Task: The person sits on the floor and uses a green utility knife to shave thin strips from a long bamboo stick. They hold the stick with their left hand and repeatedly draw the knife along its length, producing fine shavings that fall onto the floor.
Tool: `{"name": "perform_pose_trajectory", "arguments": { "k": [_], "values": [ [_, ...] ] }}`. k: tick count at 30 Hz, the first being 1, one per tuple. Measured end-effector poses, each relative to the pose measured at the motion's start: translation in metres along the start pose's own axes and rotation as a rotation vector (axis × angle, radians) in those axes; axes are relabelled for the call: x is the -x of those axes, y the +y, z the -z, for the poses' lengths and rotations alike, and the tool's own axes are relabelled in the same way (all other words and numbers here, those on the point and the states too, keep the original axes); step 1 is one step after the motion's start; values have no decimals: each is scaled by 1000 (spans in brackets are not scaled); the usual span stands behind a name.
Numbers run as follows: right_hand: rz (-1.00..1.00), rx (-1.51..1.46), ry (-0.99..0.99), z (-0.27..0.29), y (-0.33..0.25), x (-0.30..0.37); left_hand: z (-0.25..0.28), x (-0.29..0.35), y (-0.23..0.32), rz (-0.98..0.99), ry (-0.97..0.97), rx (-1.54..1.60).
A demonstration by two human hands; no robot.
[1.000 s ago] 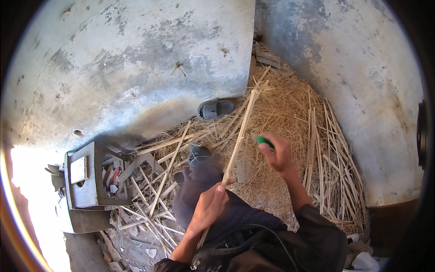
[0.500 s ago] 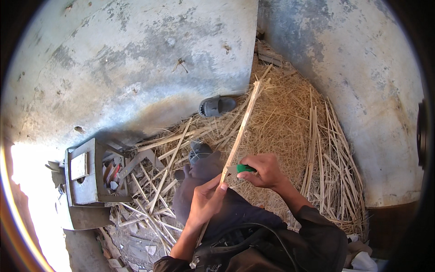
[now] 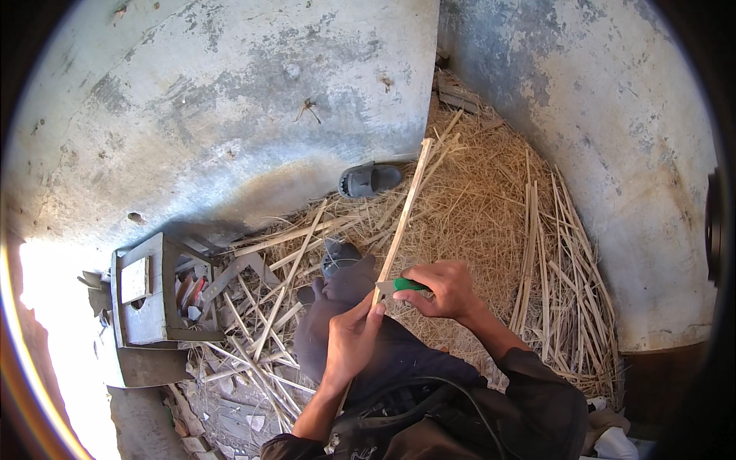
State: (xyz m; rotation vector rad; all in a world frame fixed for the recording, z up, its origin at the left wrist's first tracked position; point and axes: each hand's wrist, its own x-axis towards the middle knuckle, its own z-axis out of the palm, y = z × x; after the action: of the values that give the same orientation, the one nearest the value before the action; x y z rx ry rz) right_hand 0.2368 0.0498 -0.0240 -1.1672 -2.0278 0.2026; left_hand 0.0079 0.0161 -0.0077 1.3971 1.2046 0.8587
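Observation:
A long, pale split strip of wood or bamboo (image 3: 406,211) slants up and away from my lap. My left hand (image 3: 353,337) pinches it between thumb and fingers near its lower part. Just above that thumb, the short blade of a green-handled knife (image 3: 410,284) lies across the strip and touches it. My right hand (image 3: 447,289) is closed round the knife's handle. The lower end of the strip passes behind my left hand and wrist and is partly hidden.
Shavings (image 3: 483,207) cover the floor ahead. Split strips (image 3: 571,299) lie stacked at right, others (image 3: 268,322) loosely at left. A grey sandal (image 3: 369,179) rests by the wall (image 3: 230,100). At left stands a wooden box (image 3: 146,295) holding small items. My bare foot (image 3: 349,280) is in front.
The strip's far end has shifted slightly left and nearer. The knife and my right hand have moved a little to the left, with the blade now further across the strip.

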Motion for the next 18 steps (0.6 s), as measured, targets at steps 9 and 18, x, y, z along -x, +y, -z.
{"name": "perform_pose_trajectory", "arguments": {
  "k": [9,18],
  "values": [
    [20,35,31,0,8,-2,-2,-1,0,-35,17,-45],
    [34,72,18,6,7,-9,0,0,3,19,30,-42]
  ]
}}
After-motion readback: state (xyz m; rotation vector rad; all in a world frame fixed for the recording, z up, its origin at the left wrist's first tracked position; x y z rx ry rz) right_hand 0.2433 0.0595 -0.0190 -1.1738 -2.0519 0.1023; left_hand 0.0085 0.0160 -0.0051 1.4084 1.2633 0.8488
